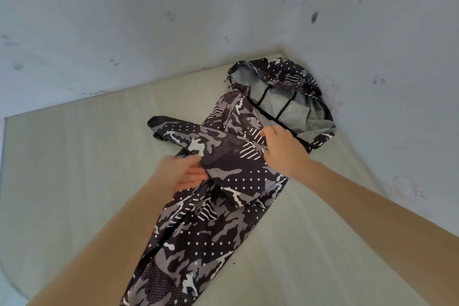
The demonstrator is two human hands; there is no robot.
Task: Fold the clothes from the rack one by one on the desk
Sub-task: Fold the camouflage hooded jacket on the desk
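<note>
A dark camouflage hooded jacket (223, 206) with white dots and stripes lies lengthwise on the pale desk (74, 169), its grey-lined hood (285, 97) toward the far corner. One sleeve (178, 131) is folded across the body to the left. My left hand (186, 174) grips the jacket's left edge, fingers tucked under the fabric. My right hand (283, 149) pinches the fabric near the collar on the right side.
The desk sits in a corner between two scuffed pale walls (173, 20). Its left edge (5, 156) and rounded near-left corner are in view. Bare desk surface lies on both sides of the jacket.
</note>
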